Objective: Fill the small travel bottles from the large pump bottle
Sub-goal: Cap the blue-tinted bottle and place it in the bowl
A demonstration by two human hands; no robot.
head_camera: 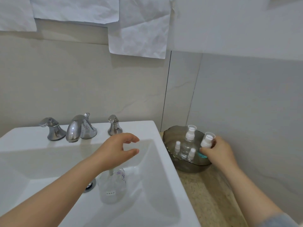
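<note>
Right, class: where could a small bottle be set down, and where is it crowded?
Free: the speckled counter in front of the dish, between sink and wall. Crowded: the dish, holding four small bottles, the right hand gripping one.

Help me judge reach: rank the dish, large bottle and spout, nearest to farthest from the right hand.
1. Dish: on the counter, under the right hand, which grips a spray bottle there.
2. Large bottle: in the basin, left of the dish.
3. Spout: at the sink's back, farthest left.
</note>
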